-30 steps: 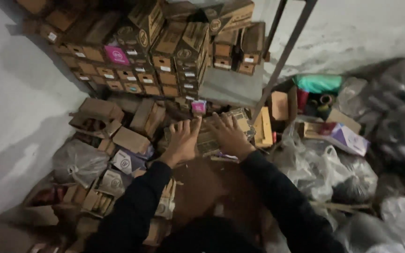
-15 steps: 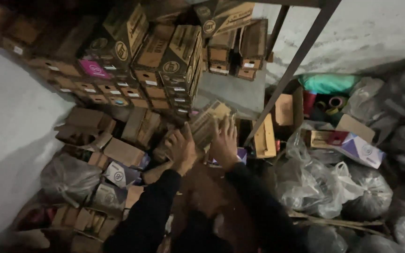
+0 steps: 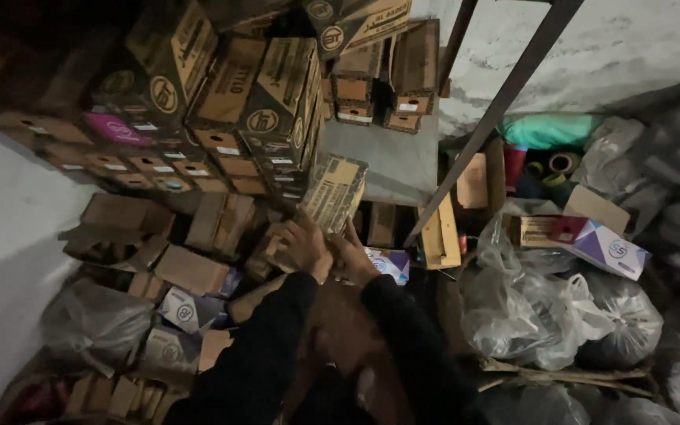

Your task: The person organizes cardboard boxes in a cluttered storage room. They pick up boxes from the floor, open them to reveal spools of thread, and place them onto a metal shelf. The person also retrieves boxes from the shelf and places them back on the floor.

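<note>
Box (image 3: 334, 191) now raised above hands (image 3: 330, 250).

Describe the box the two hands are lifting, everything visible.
The cardboard box is small, oblong, brown, with dark print on its faces. It looks closed and is tilted, top end leaning right. The left hand and right hand grip its lower end from below. It sits in front of the stacked boxes, above the loose box pile.

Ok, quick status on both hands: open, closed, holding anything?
Left hand: closed on the lower left of the brown cardboard box, lifting it.
Right hand: gripping the same box from underneath on the right.
</note>
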